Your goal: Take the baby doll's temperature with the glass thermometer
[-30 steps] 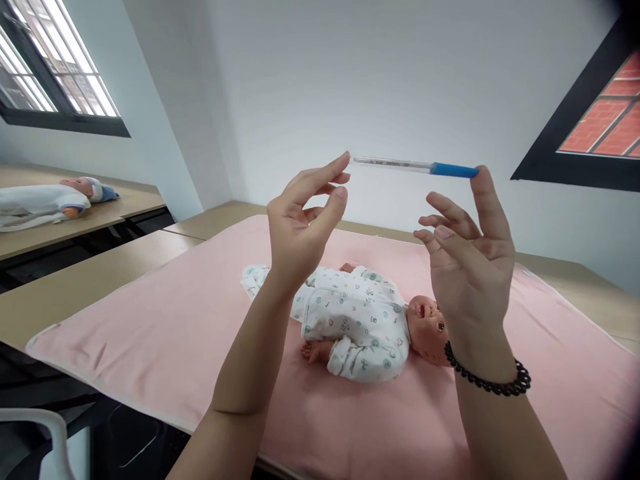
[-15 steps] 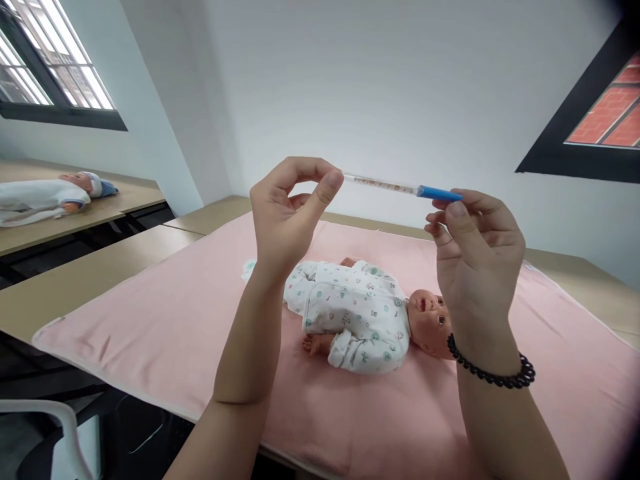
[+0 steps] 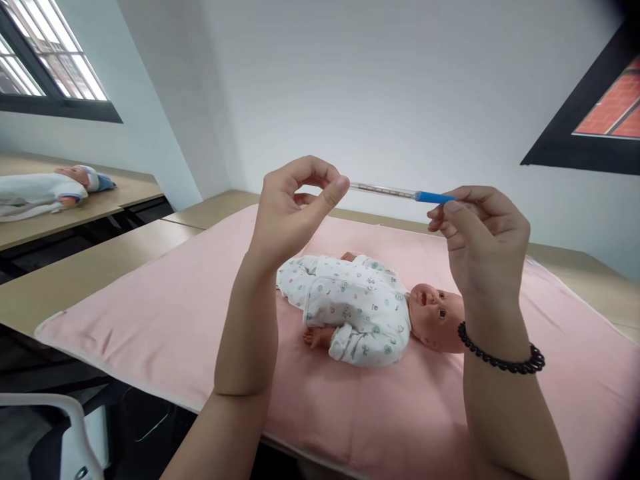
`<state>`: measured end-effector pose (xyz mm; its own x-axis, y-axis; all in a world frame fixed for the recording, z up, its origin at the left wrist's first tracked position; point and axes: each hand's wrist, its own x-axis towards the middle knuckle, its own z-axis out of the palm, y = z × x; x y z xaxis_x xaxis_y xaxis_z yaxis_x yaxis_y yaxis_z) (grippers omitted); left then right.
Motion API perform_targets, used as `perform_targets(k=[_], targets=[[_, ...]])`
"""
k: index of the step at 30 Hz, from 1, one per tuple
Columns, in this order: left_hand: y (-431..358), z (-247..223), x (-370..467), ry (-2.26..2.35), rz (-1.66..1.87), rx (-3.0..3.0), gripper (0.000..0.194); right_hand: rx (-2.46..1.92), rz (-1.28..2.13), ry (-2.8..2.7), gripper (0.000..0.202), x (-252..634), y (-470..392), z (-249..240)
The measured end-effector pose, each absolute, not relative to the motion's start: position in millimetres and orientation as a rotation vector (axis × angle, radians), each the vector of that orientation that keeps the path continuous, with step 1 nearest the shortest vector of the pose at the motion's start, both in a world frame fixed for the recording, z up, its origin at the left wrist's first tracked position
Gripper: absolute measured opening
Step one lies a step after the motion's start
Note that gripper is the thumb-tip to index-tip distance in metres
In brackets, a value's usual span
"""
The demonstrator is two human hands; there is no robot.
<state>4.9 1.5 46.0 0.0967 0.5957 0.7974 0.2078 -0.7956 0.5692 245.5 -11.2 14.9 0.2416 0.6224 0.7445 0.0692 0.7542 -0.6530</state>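
Pinched at its clear end by your left hand point(image 3: 341, 187), its blue end by your right hand point(image 3: 450, 203), the thermometer point(image 3: 390, 192) spans between; the doll point(image 3: 357, 307) lies below.

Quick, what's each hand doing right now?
Left hand: closed, pinching the thermometer's clear end.
Right hand: closed, pinching its blue end.

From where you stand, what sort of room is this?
Probably a baby-care training room: a lifelike doll in white patterned clothes lies on a pink cloth, and a second doll in a white-and-blue cap lies on another wooden-topped table.
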Motion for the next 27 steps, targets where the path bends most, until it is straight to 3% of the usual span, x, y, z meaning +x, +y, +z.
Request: perform_targets(k=[13,19,23,27], targets=[[9.5,40.5,11.5,0.837,1.489,2.250,0.022,-0.817,0.420,-1.405,0.019,281.2,-11.0,18.7],[30.0,17.0,38.9,0.847,0.790,2.531,0.021,-0.689,0.697,-1.195,0.010,334.6,1.1,23.1],[46.3,-16.4,77.7,0.837,0.274,2.677,0.025,-0.752,0.630,-1.172,0.013,344.3,4.1,20.7],[59.1,-49.2,107.3,0.835,0.040,2.693,0.027,-0.778,0.689,-1.193,0.011,369.7,13.4,4.4]])
